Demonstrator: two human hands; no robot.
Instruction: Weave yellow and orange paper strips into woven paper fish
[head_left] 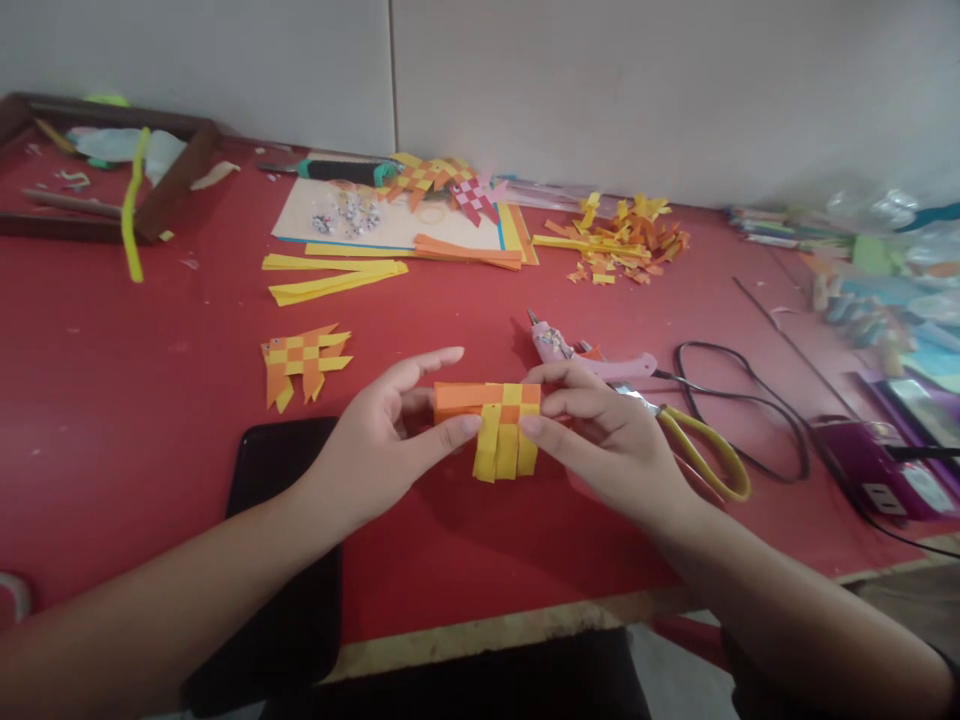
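Between my two hands, above the red table, is a piece of woven paper strips (507,436) in orange and yellow. Orange strips run to the left and yellow ends hang downward. My left hand (397,420) grips its left side, the thumb pressed on the front and the index finger stretched out above. At the right side my right hand (600,430) pinches it, thumb in front and fingers behind. Left of my left hand lies a woven paper fish (304,362) in the same two colours. A black phone-like slab (285,560) lies partly under my left forearm.
A pink glue gun (592,355) and yellow-handled scissors or pliers (705,450) lie beside my right hand, with a black cord around. Yellow strips (330,275), a scrap pile (622,240) and more woven fish (431,178) lie farther back. A brown wooden frame (180,165) stands at left.
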